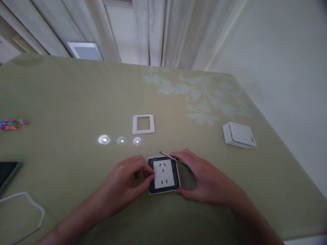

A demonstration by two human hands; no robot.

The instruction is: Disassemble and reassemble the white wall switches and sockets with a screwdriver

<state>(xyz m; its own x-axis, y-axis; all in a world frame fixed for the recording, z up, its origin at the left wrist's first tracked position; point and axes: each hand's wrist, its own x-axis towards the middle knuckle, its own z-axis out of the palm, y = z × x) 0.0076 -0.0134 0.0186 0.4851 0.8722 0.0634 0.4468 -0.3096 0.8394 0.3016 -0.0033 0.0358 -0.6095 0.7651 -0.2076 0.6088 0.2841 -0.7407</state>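
Note:
A wall socket (164, 180) with a white slotted face and a dark surround lies on the table in front of me. My left hand (127, 178) is at its left side, thumb and forefinger pinched together at the edge of the white face; whatever is between the fingertips is hidden or too small to name. On the right, my right hand (206, 180) holds a thin screwdriver (173, 159) with a green handle, its shaft slanting over the socket's top edge. That hand's thumb and fingers also touch the socket's right side. Beyond the socket lies a square white cover frame (135, 124).
A white switch or socket box (241, 134) sits near the right table edge, by the wall. Small colourful pieces (11, 124) lie at far left. Below them are a dark flat device (9, 172) and a white cable (38, 206). Curtains (189, 34) hang behind the glossy table (76, 92).

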